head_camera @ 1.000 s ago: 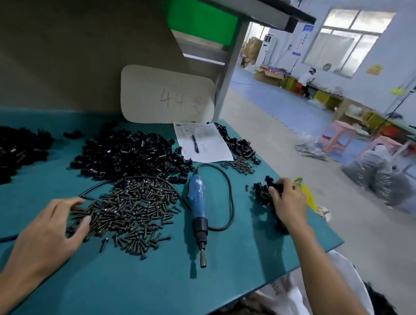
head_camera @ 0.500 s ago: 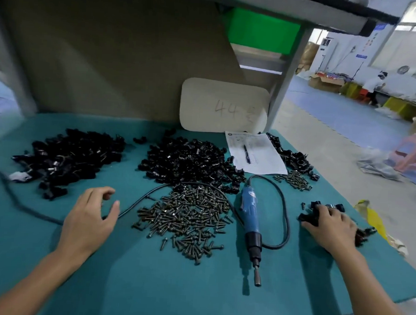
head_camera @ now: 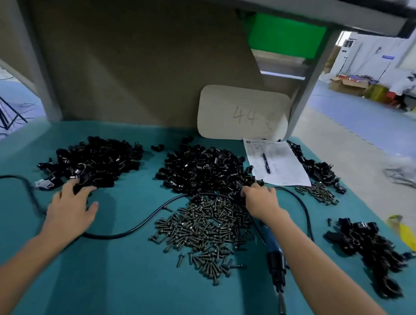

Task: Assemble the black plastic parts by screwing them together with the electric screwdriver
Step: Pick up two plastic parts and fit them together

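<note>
Electric screwdriver [head_camera: 275, 264]: laid on the teal table [head_camera: 122, 292], bit nearest, partly covered by the right forearm. Screw heap [head_camera: 203, 231]: spread just to its left. Left hand [head_camera: 72, 205]: fingers extended, tips set against the left pile of black plastic parts [head_camera: 93, 161]. Right hand [head_camera: 260, 201]: fingers curled into the edge of the middle pile [head_camera: 201, 169]; whether a part is gripped cannot be told. Paper sheet [head_camera: 281, 166]: laid beyond.

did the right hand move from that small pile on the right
Yes: the right hand went left, off the small pile, across the screwdriver to the middle pile.
</note>
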